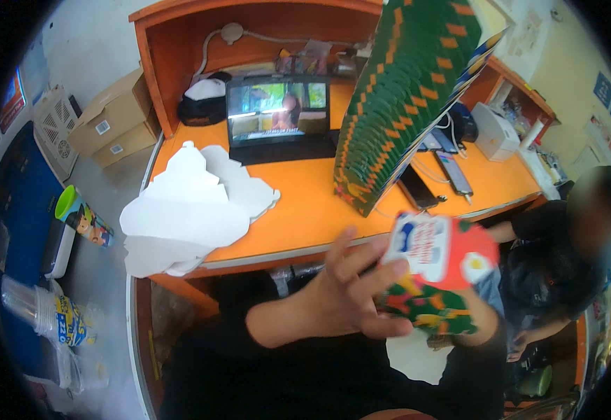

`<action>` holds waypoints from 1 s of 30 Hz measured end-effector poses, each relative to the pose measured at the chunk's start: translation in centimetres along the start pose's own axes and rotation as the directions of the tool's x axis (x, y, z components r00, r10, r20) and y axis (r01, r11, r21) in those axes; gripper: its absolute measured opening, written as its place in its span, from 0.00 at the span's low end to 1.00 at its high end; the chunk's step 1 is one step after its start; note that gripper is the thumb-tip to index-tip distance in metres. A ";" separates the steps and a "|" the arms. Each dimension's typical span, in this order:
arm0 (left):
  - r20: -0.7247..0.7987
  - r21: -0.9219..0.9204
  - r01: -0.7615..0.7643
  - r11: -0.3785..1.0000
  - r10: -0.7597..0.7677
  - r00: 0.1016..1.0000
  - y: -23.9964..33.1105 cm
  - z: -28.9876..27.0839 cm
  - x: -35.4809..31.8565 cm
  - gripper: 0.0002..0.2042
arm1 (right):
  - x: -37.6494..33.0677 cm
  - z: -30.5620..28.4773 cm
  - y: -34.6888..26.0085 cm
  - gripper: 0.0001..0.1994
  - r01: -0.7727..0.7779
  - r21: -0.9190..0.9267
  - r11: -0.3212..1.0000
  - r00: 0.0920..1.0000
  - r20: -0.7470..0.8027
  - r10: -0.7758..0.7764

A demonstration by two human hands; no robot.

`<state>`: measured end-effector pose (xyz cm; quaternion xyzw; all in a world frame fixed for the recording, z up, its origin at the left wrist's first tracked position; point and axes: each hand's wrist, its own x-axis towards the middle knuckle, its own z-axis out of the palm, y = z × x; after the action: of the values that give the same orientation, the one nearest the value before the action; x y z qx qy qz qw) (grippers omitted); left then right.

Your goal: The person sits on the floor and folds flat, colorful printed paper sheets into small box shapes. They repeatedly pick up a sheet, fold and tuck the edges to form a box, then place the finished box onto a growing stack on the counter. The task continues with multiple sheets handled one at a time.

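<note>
In front of my body is a paper food box (431,308), green with orange shapes below and a red and white printed flap on top. My left hand (347,283) is at its left side, fingers spread and the fingertips touching its edge. The box covers the fingers of my right hand (484,318), which supports it from the right; only the wrist area shows. On the orange desk, a tall leaning stack of nested green boxes (410,98) rises beyond my hands. Flat white box blanks (186,210) lie in a loose pile on the left.
A tablet (277,115) playing a video stands at the back beside a cap (204,98). Phones (452,171) with cables lie right of the stack. Plastic cups (46,315) and a colourful tumbler (85,217) are on the grey counter. Another person (557,259) sits close on the right.
</note>
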<state>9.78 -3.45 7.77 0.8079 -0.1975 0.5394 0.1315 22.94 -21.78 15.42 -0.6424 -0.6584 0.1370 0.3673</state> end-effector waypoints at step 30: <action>0.082 -0.293 0.384 0.876 -0.377 0.922 -13.1 0.9 14.8 0.64 | 21.4 -24.5 -15.2 0.14 -0.420 -0.841 0.342 0.908 -0.394 0.146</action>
<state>21.57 5.16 21.13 0.8070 -0.1165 0.4573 0.3551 29.79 -10.77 48.86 -0.8530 -0.4496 -0.2650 0.0051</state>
